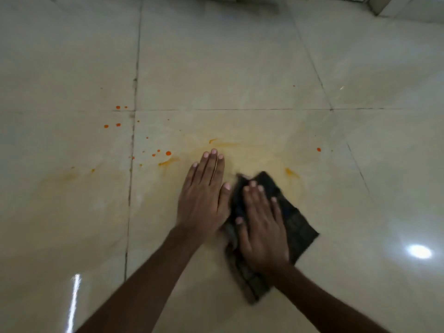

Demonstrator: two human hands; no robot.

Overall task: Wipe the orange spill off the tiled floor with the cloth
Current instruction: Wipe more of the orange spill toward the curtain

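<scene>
A dark cloth (298,227) lies flat on the glossy beige tiled floor (216,68). My right hand (262,227) presses down on the cloth with its fingers spread. My left hand (204,198) rests flat on the bare tile just left of the cloth, fingers together, holding nothing. Beyond the hands the orange spill (225,145) shows as a pale smeared film with a few brighter streaks. Small orange drops (168,153) dot the tile to the left, and one lone drop (318,149) sits to the right.
Dark grout lines (131,164) cross the floor left of the hands and run across it farther off. Light reflections (419,251) glare on the tiles at lower right and lower left. A pale wall base or step (408,6) shows at the top right.
</scene>
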